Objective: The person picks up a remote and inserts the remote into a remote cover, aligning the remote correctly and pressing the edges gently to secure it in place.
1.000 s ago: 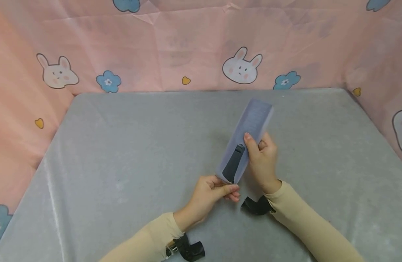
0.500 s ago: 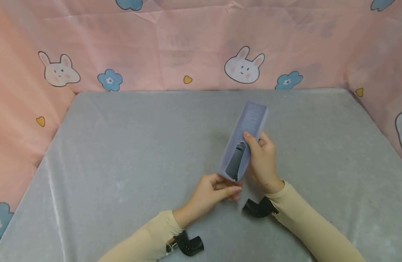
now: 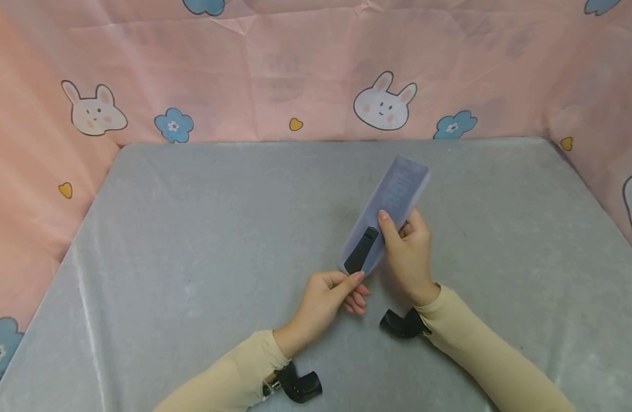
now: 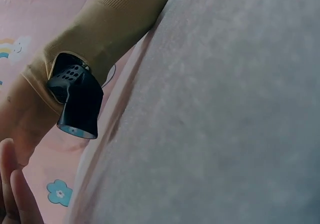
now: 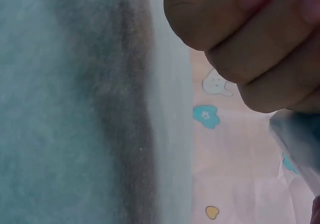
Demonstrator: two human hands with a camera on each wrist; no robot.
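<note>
A slim, long bluish-purple case (image 3: 398, 186) with a dark tapered shape on its near half is held tilted above the table in the head view. My right hand (image 3: 411, 254) grips it by the right side, thumb lying across its face. At the near end, my left hand (image 3: 323, 303) pinches the corner between thumb and fingers. Curled fingers of the right hand (image 5: 260, 39) fill the top of the right wrist view, a blurred edge of the case (image 5: 297, 139) below them. Only some fingertips (image 4: 22, 199) of the left hand show in the left wrist view.
A grey cloth-covered table (image 3: 202, 246) lies under both hands. Behind it hangs a pink curtain (image 3: 275, 68) printed with rabbits and flowers. Black wrist cameras (image 3: 297, 384) sit on both beige sleeves (image 3: 491, 349).
The case's far end swung slightly left, then back right. My left thumb lifted off the near end and now presses on its corner again. The right hand has kept its grip.
</note>
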